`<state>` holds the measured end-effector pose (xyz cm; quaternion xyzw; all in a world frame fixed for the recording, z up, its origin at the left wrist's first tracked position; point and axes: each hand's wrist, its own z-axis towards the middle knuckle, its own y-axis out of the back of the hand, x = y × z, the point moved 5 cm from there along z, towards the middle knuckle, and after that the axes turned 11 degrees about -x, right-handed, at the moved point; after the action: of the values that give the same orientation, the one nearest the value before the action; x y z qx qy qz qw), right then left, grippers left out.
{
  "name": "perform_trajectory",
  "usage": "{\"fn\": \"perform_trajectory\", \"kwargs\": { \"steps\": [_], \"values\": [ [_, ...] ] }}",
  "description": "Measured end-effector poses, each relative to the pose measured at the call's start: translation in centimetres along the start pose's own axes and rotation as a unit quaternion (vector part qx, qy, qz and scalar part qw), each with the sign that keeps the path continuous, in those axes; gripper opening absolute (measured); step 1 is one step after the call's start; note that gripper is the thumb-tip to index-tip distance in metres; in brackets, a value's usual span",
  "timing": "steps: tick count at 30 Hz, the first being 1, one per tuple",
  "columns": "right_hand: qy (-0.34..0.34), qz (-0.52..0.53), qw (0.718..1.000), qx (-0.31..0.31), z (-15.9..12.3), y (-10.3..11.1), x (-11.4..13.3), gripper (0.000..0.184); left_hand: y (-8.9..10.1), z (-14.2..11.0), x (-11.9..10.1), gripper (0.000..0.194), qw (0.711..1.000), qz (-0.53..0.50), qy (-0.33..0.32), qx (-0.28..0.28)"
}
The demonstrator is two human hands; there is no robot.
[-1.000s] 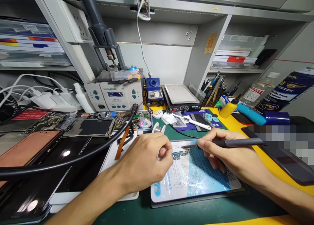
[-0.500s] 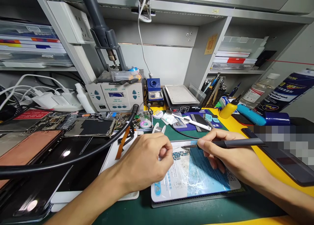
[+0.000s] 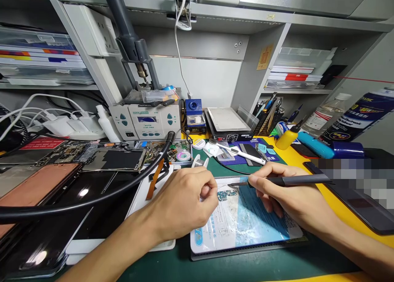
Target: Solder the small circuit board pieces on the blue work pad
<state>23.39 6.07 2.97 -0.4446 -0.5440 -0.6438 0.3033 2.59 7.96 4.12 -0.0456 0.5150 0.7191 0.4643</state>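
A small blue-green circuit board (image 3: 227,195) lies on a blue and white booklet (image 3: 215,237). My right hand (image 3: 280,187) grips a black-handled soldering iron (image 3: 303,179) like a pen, its slim metal tip just above the board's far edge. My left hand (image 3: 187,200) is closed left of the board, thumb and forefinger pinched together. A thin pale strand, apparently solder wire (image 3: 222,186), runs from these fingers toward the tip; the fingertips are partly hidden. Behind my left hand stands a small wire spool (image 3: 200,162).
A thick black hose (image 3: 123,196) crosses the left side above dark phone panels (image 3: 101,191). A hot-air station (image 3: 150,120), a blue soldering station (image 3: 193,113) and a flat heating plate (image 3: 227,120) line the back. Bottles (image 3: 287,137) and a black phone (image 3: 353,200) are to the right.
The whole view has shifted slightly. Both hands, the iron and the circuit board keep the same positions relative to one another.
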Motion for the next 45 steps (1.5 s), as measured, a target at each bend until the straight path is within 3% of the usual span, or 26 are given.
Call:
{"fn": "perform_trajectory", "kwargs": {
  "steps": [22,29,31,37,45],
  "values": [
    [0.012,-0.004,1.0,0.009,-0.1,0.0,0.0,0.031,0.0,-0.2,-0.1,0.014,1.0,-0.004,0.003,0.01],
    [-0.001,0.067,0.998,0.01,0.1,0.1,0.0,0.03,0.0,0.0,0.0,0.014,1.0,-0.006,0.005,0.012],
    [0.019,0.084,0.996,0.01,0.1,0.3,0.1,0.027,0.0,0.0,-0.1,0.013,1.0,-0.007,0.001,0.013],
    [0.179,0.086,0.979,0.04,-0.5,0.6,0.9,0.003,0.0,-0.1,0.1,0.013,1.0,-0.005,0.001,0.017],
    [0.202,0.074,0.975,0.059,-0.6,0.7,0.8,0.007,0.1,-0.2,0.2,0.014,1.0,-0.006,-0.005,0.013]
  ]
}}
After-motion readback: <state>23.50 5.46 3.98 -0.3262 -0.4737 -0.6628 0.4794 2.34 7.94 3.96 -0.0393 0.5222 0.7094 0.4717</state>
